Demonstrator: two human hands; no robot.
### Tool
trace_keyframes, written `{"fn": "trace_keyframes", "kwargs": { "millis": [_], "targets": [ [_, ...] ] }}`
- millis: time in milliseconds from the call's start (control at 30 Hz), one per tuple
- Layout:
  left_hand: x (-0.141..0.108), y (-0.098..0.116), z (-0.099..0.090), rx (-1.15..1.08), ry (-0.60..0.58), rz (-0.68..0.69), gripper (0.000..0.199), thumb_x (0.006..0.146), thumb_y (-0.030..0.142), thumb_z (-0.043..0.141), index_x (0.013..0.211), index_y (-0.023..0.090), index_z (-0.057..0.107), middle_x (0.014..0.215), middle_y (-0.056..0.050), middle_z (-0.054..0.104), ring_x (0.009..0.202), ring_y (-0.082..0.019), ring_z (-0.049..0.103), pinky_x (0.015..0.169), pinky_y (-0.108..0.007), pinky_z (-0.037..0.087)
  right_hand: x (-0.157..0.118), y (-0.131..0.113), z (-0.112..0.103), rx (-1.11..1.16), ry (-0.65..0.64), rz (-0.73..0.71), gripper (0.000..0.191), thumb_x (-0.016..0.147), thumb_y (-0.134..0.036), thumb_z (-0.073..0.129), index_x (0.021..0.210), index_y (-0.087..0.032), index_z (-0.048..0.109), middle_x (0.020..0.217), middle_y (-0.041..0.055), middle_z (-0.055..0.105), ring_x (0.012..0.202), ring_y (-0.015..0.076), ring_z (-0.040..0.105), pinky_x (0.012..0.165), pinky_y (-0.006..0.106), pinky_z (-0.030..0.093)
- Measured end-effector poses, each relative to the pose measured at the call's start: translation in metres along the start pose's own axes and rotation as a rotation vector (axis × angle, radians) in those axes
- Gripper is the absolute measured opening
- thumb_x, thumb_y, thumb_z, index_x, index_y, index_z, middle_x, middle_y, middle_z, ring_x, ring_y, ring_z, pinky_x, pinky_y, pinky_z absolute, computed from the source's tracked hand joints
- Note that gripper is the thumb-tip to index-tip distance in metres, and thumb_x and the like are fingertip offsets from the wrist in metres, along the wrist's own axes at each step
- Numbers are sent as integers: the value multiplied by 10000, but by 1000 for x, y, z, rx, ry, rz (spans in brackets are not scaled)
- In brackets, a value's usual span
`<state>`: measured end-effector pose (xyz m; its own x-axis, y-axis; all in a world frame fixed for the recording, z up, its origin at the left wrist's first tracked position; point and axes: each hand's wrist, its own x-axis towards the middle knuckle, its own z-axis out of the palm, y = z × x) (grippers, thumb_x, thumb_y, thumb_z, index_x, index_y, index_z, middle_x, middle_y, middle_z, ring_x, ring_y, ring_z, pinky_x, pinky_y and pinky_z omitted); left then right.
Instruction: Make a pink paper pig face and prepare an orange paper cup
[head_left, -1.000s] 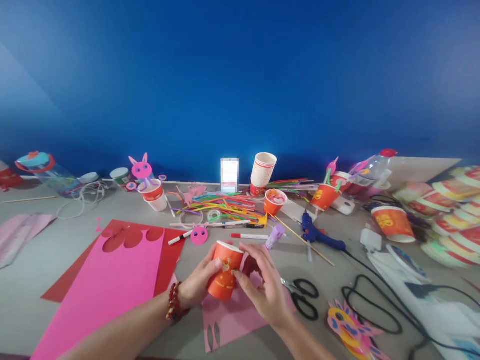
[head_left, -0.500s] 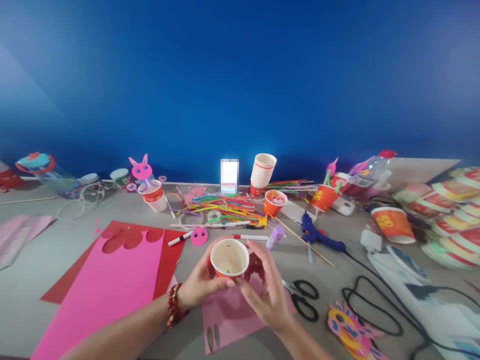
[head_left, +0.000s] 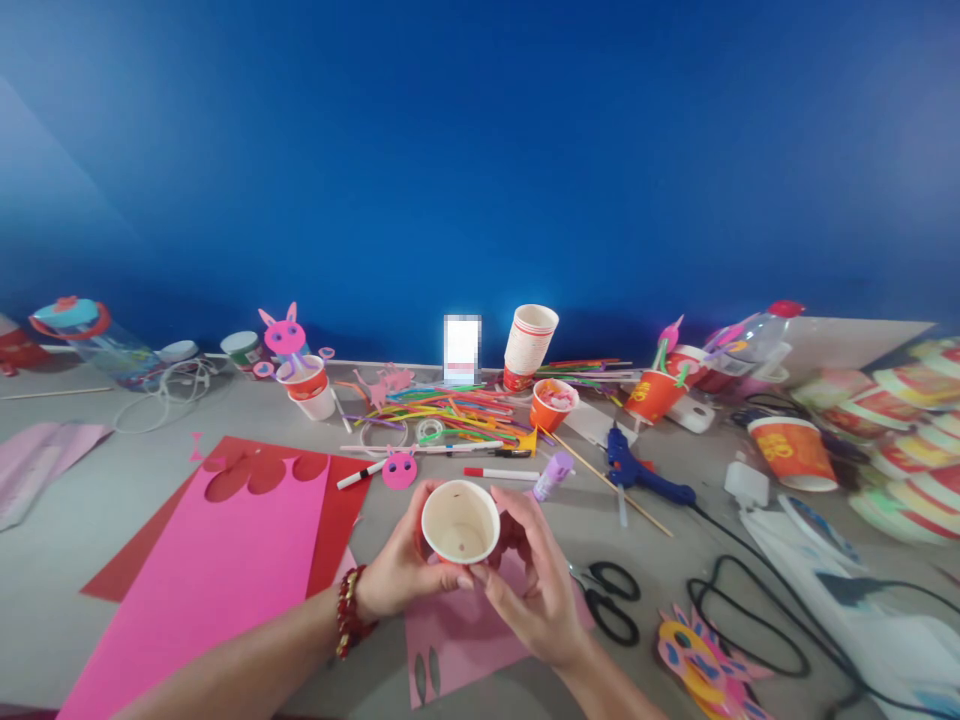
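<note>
So the cup [head_left: 460, 522] is up in both hands, over the pink sheet [head_left: 469, 645] on the worktop [head_left: 367, 680]. Left hand [head_left: 397, 570] has its fingers gripping one side, thumb on the near wall; the right hand [head_left: 536, 575] curls its fingers round the other side, holding on too. Mouth faces up and tips our way, so the long axis runs down and away. A second ago it's the printed side showing; now it's mostly the pale inside.
</note>
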<state>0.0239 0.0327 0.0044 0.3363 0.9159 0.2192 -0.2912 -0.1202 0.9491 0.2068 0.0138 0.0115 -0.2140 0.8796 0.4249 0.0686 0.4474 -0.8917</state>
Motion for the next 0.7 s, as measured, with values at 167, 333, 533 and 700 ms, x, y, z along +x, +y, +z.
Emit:
{"fn": "trace_keyframes", "kwargs": {
  "millis": [167,333,533,700],
  "targets": [
    [0,-1,-1,-46,-3,-44,712,604,313,892,1145,215,439,1084,-68,586,956,-199,574,853,-297,459,0,-1,0,-17,7,-16,570,870,-235,614,1397,-275,400,1235,114,483,883,200,589,717,316,562],
    [0,0,-2,-54,-1,-93,645,619,292,879,1121,197,485,1076,-76,608,962,-213,580,855,-308,464,2,-3,0,-18,2,17,568,872,-240,634,1390,-280,406,1230,108,494,868,195,594,716,311,563],
    [1,5,1,-66,-4,-111,619,681,388,830,1177,175,527,1107,-110,644,1007,-254,602,907,-362,471,5,-8,1,-32,15,11,509,900,-252,608,1373,-280,421,1208,99,503,813,169,586,693,293,552],
    [1,1,2,-143,37,-183,641,757,423,764,1296,176,520,1198,-134,636,1096,-289,588,974,-400,443,8,-7,1,-45,27,68,457,918,-291,587,1352,-252,449,1163,92,548,720,145,587,663,285,554]
  ]
}}
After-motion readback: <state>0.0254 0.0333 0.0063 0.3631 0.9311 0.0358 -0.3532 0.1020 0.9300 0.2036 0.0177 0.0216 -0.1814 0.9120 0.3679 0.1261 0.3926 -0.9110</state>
